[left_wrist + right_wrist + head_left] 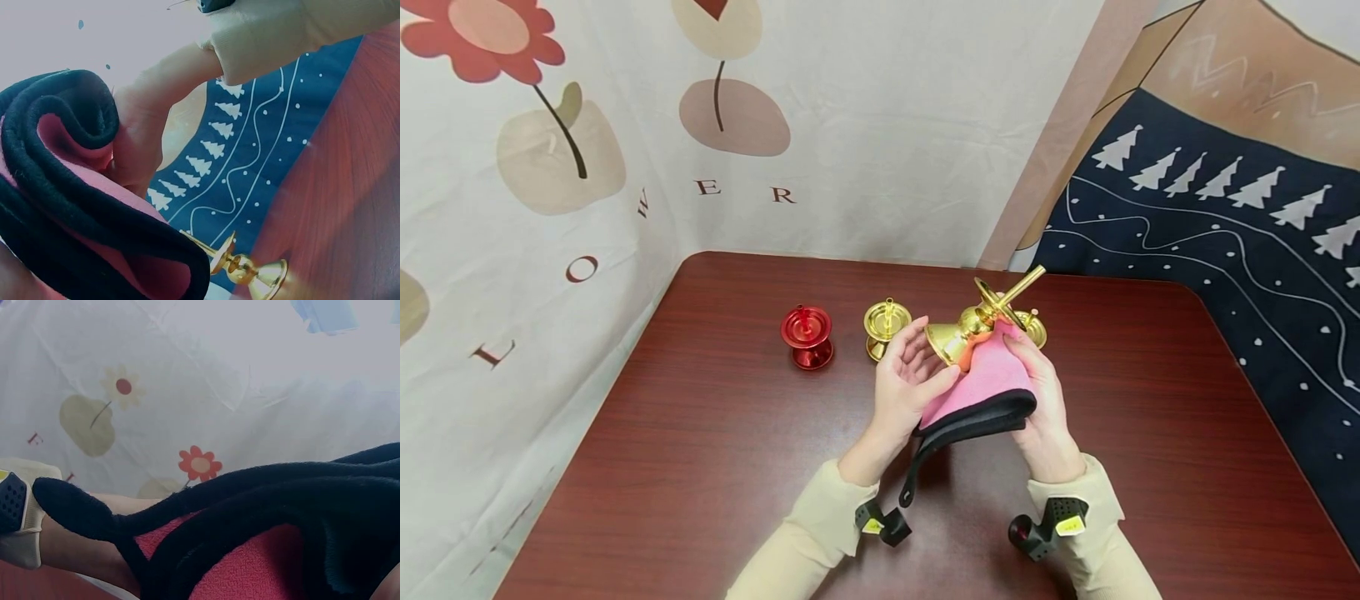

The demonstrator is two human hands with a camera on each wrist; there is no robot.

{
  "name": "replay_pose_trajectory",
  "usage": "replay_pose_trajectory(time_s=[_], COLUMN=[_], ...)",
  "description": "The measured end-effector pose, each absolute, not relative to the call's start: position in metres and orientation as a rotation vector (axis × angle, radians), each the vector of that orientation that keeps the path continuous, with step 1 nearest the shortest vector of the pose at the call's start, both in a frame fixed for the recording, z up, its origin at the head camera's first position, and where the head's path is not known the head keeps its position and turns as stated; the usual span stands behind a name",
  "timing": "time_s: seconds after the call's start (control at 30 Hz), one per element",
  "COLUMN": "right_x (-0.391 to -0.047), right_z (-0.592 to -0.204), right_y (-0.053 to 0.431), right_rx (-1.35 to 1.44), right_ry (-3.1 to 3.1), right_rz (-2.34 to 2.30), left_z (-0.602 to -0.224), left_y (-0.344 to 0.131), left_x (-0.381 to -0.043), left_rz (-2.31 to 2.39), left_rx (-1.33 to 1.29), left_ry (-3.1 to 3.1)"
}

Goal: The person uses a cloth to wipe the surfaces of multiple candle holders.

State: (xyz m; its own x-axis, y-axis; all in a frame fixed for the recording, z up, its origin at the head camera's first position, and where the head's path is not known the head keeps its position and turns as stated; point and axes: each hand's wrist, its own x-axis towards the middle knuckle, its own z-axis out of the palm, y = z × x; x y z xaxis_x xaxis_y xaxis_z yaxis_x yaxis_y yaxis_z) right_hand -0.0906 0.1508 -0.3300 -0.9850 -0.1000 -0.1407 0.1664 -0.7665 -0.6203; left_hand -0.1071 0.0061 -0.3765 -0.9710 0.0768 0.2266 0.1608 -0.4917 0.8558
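Observation:
A gold candlestick (970, 325) lies tilted in a pink cloth (985, 379), its flared base to the left and its spike up to the right. My right hand (1037, 383) grips the black-edged cloth around the candlestick's lower side. The left hand (910, 371) is cupped at the base, fingers extended and thumb tip right at the rim. In the left wrist view, the right hand (137, 125) holds folds of the cloth (94, 200). The cloth (250, 562) covers most of the lower right wrist view. Its black loop hangs below the left hand.
A red candlestick (807, 336) and a gold candlestick (886, 321) stand toward the back of the brown table (737, 467). Another gold candlestick (1036, 329) stands partly hidden behind the right hand. Patterned curtains (880, 167) hang behind the table's back edge.

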Motion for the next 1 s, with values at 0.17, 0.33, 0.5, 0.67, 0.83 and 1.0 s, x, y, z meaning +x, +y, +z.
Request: replay_pose_trajectory(time_s=[0.17,0.33,0.5,0.67,0.83,1.0], right_x=[-0.092,-0.093,-0.095,-0.095,-0.092,-0.086], right_z=[-0.333,-0.337,-0.342,-0.346,-0.349,-0.35], right_y=[0.152,0.153,0.154,0.152,0.148,0.142], right_rx=[0.16,0.162,0.146,0.202,0.234,0.241], right_ry=[1.033,1.215,1.403,1.539,1.689,1.887], right_rz=[-2.81,-2.747,-2.663,-2.624,-2.598,-2.545], left_z=[-0.379,-0.381,-0.381,-0.38,-0.381,-0.379], left_y=[0.007,0.009,0.01,0.009,0.01,0.008], left_x=[-0.108,-0.109,-0.11,-0.112,-0.114,-0.116], left_rz=[-2.672,-2.712,-2.7,-2.657,-2.625,-2.57], left_rx=[-0.318,-0.322,-0.331,-0.302,-0.279,-0.258], left_ry=[-1.55,-1.475,-1.429,-1.469,-1.451,-1.455])
